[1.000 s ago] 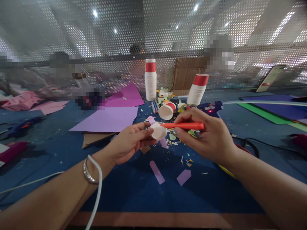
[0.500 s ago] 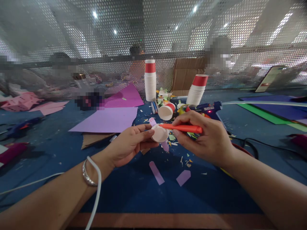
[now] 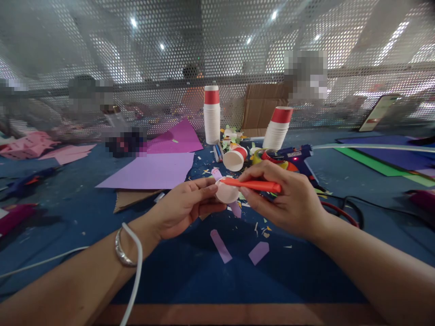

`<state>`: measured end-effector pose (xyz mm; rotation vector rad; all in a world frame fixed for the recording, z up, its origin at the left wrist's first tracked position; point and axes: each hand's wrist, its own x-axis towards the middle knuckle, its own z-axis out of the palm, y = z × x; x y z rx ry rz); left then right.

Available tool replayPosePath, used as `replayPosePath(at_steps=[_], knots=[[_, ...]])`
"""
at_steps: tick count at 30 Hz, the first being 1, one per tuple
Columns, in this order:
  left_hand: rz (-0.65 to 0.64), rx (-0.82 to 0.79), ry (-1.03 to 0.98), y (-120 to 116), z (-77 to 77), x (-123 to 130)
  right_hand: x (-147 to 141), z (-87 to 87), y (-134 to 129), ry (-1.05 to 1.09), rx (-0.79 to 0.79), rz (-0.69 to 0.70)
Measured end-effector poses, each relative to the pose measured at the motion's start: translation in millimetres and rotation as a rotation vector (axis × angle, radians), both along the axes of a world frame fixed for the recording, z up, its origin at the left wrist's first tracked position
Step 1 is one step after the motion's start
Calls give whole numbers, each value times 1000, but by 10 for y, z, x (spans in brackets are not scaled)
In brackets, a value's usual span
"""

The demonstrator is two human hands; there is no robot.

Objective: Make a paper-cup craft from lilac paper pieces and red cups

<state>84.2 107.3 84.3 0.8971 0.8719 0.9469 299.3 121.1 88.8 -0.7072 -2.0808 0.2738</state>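
My left hand (image 3: 190, 203) pinches the rim of a small white paper cup (image 3: 227, 192), whose round face is turned toward me. Purple paper strips (image 3: 235, 209) stick out above and below the cup. Between the thumb and fingers of my right hand (image 3: 282, 194) is an orange marker-like tool (image 3: 260, 185), its front end over the cup's upper edge. Below the hands, a purple strip (image 3: 220, 246) and a pointed purple piece (image 3: 258, 253) lie on the blue table (image 3: 170, 280).
Two stacks of paper cups (image 3: 212, 122) (image 3: 277, 131) stand behind, with a tipped cup (image 3: 234, 158) before them. A glue gun (image 3: 294, 154) is beyond my right hand. Purple sheets (image 3: 149, 170) and paper scraps lie around; a white cable (image 3: 137, 271) crosses my left wrist.
The orange tool has shifted slightly left and down over the cup, with its front end angled differently. My left hand keeps its hold. The whole view has moved slightly.
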Motion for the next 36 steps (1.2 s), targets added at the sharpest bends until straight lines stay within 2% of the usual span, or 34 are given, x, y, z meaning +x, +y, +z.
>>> replayPosePath(at_steps=[8, 14, 17, 23, 28, 32, 36], knots=[[104, 27, -20, 0, -20, 3, 10, 22, -12, 6, -110, 140], [177, 151, -63, -2, -40, 34, 48, 48, 12, -14, -165, 115], [213, 194, -73, -8, -43, 58, 55, 60, -1, -21, -153, 51], [254, 265, -36, -43, -24, 81, 57, 70, -14, -15, -6, -78], [271, 262, 3, -59, -2, 72, 54, 31, 12, -55, 209, -158], [237, 254, 31, -75, 18, 72, 25, -24, 15, -3, 357, -243], [160, 234, 39, -106, 30, 80, 1, -51, 27, 11, 405, -206]])
